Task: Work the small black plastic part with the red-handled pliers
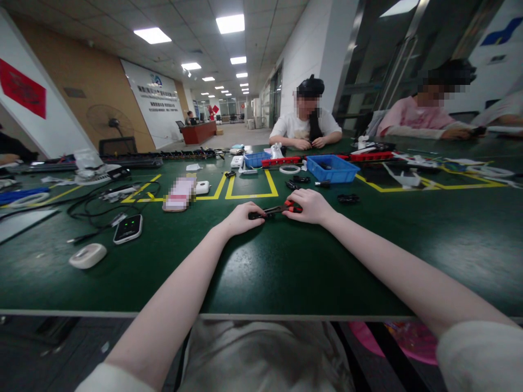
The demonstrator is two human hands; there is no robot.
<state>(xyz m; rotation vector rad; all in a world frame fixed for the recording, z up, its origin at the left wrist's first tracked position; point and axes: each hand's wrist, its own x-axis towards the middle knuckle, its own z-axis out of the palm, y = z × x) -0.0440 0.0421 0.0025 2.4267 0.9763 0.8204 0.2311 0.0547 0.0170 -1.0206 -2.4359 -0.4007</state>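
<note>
Both my hands rest on the green table (286, 261) and hold one small tool between them. My left hand (242, 216) is closed around the black end of the tool (274, 210). My right hand (309, 206) is closed on its red-handled end, which looks like a small pair of pliers or cutters. The part between my hands is thin and dark. Small black parts (348, 199) lie on the table just beyond my right hand.
A blue bin (332, 168) and a smaller blue bin (256, 159) stand past yellow floor-tape outlines (250, 194). At left lie a phone (128, 228), a white puck (87, 255) and black cables (98, 207). Two people sit across the table.
</note>
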